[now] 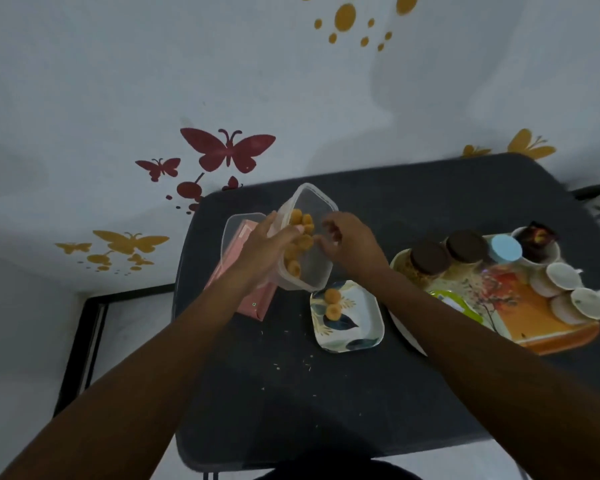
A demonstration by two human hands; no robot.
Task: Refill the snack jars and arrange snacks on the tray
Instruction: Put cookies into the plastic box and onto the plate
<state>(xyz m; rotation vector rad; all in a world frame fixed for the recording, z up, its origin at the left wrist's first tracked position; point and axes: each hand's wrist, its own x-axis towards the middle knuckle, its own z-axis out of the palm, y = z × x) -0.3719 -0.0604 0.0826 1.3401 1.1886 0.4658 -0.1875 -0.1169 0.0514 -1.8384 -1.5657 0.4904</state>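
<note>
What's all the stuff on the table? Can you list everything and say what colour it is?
table: one, dark grey, under everything
clear tub: one, see-through, tilted above the table, yellow snack balls inside
clear lid: one, see-through, left of the tub
pink box: one, pink, under the lid
small plate: one, white with leaf pattern, below the tub
snack balls on the plate: two, yellow
tray: one, orange with flower print, right side
brown-lidded jars: two, on the tray
blue-lidded jar: one, on the tray
cups: two, white, on the tray's right end
left hand: one, holds the tub
right hand: one, fingers curled at the tub's mouth
</note>
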